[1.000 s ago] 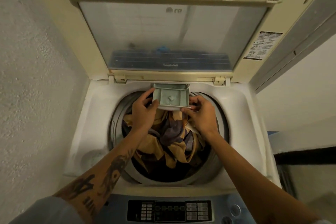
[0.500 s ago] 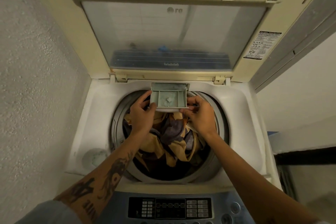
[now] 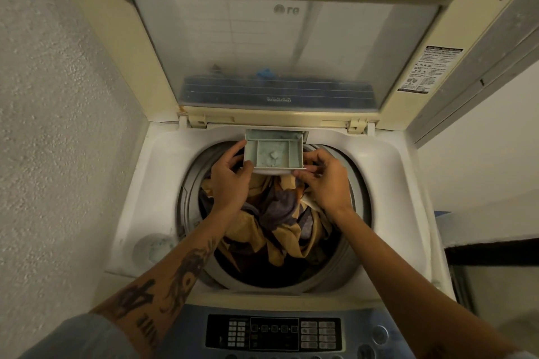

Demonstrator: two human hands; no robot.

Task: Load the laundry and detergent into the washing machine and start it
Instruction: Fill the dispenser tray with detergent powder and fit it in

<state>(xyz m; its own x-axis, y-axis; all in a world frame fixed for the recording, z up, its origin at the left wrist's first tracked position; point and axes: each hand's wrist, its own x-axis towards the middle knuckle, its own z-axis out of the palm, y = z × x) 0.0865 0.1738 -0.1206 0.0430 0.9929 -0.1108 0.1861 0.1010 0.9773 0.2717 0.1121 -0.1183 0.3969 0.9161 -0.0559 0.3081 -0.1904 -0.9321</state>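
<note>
At 9 o'clock I see a rough grey-white wall [image 3: 52, 131] running down the side of the washing machine [image 3: 140, 183]. On the machine's white top deck, near 8 o'clock, sits a round, dusty recess [image 3: 153, 248]. My left forearm, tattooed, comes up from 7 o'clock over the drum rim, and my left hand [image 3: 230, 183] curls against the left side and front corner of the detergent drawer [image 3: 274, 150] — thumb at the front edge, fingers up along the side wall, gripping it. The drawer sits at 12 o'clock of the drum opening, partly pulled out of its slot in the back deck, level, with 1 pale clump of detergent [image 3: 273, 155] lying in its middle compartment among a dusting of residue. Below it the drum holds the laundry [image 3: 280, 218], a heap of mustard-yellow and purple-grey cloth that fills the tub up near the rim. The lid [image 3: 285, 46] stands open at 12 o'clock — its clear window carries a logo. My right hand [image 3: 326, 183] pinches the drawer's front right corner, thumb and fingertips closed on the edge. At 6 o'clock the blue control panel [image 3: 274, 334] shows its dark display and button blocks. At 2 o'clock a printed label [image 3: 428, 70] is stuck on the lid frame, its text too small to read.
</note>
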